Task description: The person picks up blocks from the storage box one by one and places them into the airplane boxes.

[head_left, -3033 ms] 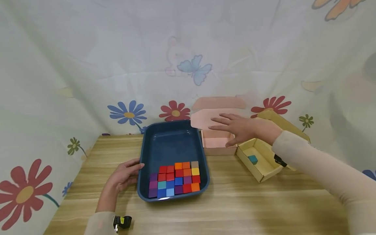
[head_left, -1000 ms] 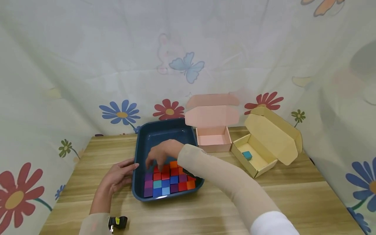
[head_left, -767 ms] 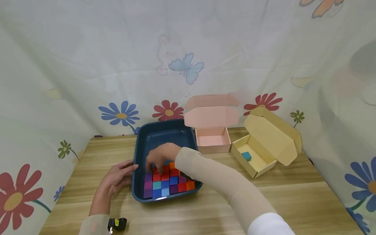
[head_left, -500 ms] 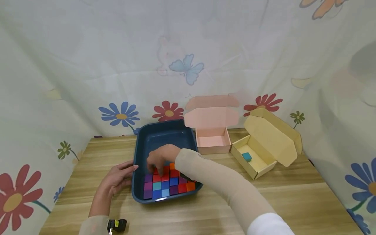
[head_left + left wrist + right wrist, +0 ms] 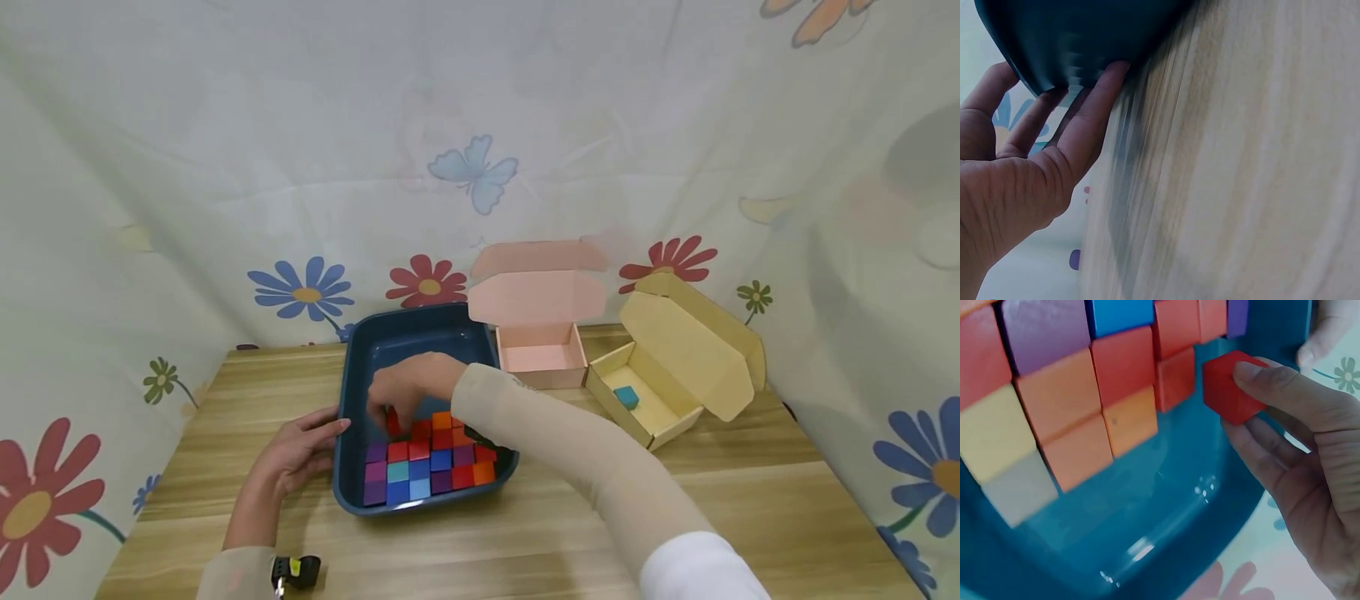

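Over the dark blue tray (image 5: 420, 329), my right hand (image 5: 405, 387) pinches a red cube (image 5: 1229, 387) between thumb and fingers. In the right wrist view the cube is lifted apart from the rows of coloured cubes (image 5: 1060, 394) on the tray floor. Those cubes, among them a teal cube (image 5: 398, 472) and a yellow cube (image 5: 997, 437), are packed at the tray's near end. My left hand (image 5: 300, 450) touches the tray's left side with extended fingers; in the left wrist view the fingertips (image 5: 1116, 72) rest against the outer wall.
Right of the tray stands an opened pink box (image 5: 542, 358) with its lid up. Beside it, an opened yellow box (image 5: 675, 408) holds one teal block (image 5: 627, 397). The wooden table (image 5: 570, 533) ends at a flowered cloth (image 5: 480, 100) behind.
The right hand has come left from over the boxes into the tray, taken the red cube from the back row and raised it slightly. The left hand stays at the tray's side.
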`<state>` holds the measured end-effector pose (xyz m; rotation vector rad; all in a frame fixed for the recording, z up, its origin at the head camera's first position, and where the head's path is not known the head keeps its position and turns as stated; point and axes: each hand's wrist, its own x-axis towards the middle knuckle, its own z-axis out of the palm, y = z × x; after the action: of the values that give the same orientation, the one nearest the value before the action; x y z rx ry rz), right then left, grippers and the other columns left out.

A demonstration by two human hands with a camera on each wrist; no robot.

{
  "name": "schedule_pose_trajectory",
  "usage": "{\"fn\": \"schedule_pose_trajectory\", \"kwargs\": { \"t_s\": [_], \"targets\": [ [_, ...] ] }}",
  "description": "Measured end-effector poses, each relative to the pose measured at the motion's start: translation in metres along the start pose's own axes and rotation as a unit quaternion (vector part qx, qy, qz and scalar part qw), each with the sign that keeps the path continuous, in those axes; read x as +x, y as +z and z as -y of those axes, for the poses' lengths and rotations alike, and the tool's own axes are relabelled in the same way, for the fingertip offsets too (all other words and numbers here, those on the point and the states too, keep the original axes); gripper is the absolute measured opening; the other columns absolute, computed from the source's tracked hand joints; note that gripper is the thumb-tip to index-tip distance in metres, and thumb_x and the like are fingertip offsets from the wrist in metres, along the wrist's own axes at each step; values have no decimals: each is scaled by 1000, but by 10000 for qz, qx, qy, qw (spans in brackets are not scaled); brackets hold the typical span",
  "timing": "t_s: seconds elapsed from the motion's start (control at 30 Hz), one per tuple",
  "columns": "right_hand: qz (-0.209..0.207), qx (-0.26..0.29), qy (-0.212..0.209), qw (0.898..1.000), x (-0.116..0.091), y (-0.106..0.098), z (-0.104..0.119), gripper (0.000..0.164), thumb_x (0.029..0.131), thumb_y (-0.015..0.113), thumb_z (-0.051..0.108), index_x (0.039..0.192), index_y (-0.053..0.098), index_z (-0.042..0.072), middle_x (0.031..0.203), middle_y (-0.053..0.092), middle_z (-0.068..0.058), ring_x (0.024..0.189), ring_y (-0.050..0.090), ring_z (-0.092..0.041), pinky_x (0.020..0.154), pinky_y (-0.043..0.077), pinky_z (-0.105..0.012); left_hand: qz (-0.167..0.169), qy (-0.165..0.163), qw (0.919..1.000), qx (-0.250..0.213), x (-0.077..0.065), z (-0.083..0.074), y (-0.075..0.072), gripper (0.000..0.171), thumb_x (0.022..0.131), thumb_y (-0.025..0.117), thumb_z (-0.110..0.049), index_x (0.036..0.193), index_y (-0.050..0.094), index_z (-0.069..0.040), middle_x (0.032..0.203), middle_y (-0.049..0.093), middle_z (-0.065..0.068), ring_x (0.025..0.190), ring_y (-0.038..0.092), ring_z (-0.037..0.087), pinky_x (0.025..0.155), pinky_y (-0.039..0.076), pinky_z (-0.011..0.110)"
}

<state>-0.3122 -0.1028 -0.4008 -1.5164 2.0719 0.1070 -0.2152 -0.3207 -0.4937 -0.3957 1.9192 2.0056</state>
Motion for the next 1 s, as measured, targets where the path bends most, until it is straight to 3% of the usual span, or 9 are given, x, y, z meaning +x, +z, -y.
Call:
{"fn": "schedule_pose_trajectory", "kwargs": {
  "t_s": [0.37, 0.53, 1.0],
  "targets": [
    [-575, -820, -23, 9950, -32, -22, -15, 34, 90, 80, 18, 122, 72, 22, 118, 67, 8, 107, 56, -11, 85, 53, -21, -91, 89, 9999, 71, 8, -9, 4, 79, 92, 78, -30, 157, 39, -7, 129, 67, 9, 105, 69, 20, 90, 59, 43],
    [-766, -1095, 12, 9910, -40, -19, -18, 32, 91, 79, 18, 122, 71, 20, 122, 65, 4, 108, 55, -13, 85, 53, -20, -149, 137, 9997, 150, 8, -7, 4, 77, 93, 77, -30, 156, 39, -6, 129, 66, 10, 104, 69, 21, 89, 59, 43],
    [-826, -1175, 244, 9893, -63, -4, -30, 33, 91, 79, 19, 123, 70, 21, 125, 64, 2, 113, 55, -15, 85, 54, -21, -131, 135, 9996, 200, 1, 8, 1, 76, 94, 76, -28, 156, 38, -6, 127, 67, 13, 105, 69, 23, 90, 59, 45]
  ]
}}
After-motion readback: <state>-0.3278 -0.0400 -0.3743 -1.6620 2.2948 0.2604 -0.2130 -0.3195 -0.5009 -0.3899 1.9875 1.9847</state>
